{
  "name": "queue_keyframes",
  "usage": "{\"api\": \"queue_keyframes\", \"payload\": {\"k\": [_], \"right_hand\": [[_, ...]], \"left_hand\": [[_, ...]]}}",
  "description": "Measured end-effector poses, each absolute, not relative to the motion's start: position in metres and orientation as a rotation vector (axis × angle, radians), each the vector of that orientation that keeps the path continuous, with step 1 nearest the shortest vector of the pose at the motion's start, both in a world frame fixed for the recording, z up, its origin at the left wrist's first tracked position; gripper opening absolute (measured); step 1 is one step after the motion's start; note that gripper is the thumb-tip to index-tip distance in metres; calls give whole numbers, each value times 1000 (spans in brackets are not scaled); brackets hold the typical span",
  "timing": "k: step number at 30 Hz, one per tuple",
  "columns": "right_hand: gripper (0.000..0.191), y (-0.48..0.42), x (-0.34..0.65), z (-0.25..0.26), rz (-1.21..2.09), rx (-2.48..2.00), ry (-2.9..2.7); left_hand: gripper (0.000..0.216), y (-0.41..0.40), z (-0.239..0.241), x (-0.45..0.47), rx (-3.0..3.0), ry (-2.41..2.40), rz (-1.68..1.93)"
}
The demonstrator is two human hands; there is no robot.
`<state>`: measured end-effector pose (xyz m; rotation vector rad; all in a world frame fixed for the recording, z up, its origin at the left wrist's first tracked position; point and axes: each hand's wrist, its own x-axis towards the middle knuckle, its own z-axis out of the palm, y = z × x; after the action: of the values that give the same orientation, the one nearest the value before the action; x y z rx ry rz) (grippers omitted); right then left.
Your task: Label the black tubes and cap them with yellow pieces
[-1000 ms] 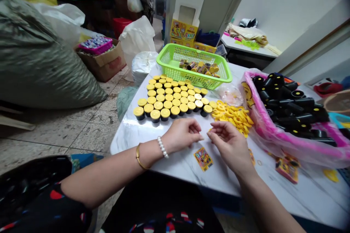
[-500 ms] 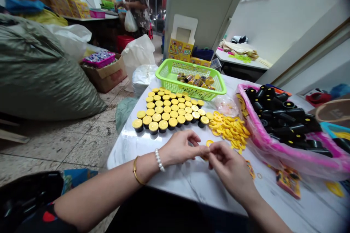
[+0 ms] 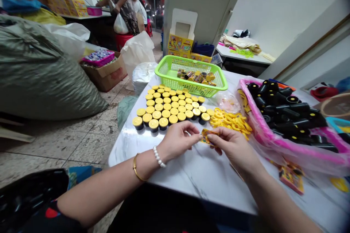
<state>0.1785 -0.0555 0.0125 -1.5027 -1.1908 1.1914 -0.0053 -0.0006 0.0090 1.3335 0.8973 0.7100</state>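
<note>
Between my two hands is a small printed yellow label (image 3: pixel 207 135), held over the near part of the white marbled table (image 3: pixel 175 169). My left hand (image 3: pixel 179 139) pinches its left end with thumb and forefinger. The right end is gripped by my right hand (image 3: pixel 231 145), whose fingers partly cover it. Just beyond my left hand stand several rows of short black pots with yellow lids (image 3: pixel 163 122). A heap of yellow plastic rings (image 3: pixel 232 121) lies beyond my right hand.
A green basket (image 3: pixel 188 89) with printed tubes stands at the back. On the right, a pink-rimmed tray (image 3: pixel 262 149) holds black cylinders (image 3: pixel 290 114). A small printed stack (image 3: pixel 291 178) lies near it. A large grey-green sack (image 3: pixel 41 76) fills the left; a person (image 3: pixel 121 3) stands behind.
The label has come into plain view between my fingers, and my right hand has shifted slightly right and up. The standing person in the background has moved left; a seated person now shows behind.
</note>
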Motion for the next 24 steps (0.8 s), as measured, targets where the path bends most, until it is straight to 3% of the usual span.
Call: {"api": "queue_keyframes", "payload": {"k": [3, 6, 17, 24], "right_hand": [[30, -52, 175, 6, 1169, -1427, -1016], [29, -52, 169, 1, 1196, -1354, -929], [30, -50, 188, -3, 1323, -1490, -1146], [39, -53, 173, -1, 1052, -1571, -1047]], "left_hand": [[22, -2, 10, -4, 1325, 944, 834], [29, -3, 9, -3, 1248, 859, 716], [22, 3, 10, -5, 1279, 885, 473], [30, 0, 9, -1, 1146, 973, 703]]}}
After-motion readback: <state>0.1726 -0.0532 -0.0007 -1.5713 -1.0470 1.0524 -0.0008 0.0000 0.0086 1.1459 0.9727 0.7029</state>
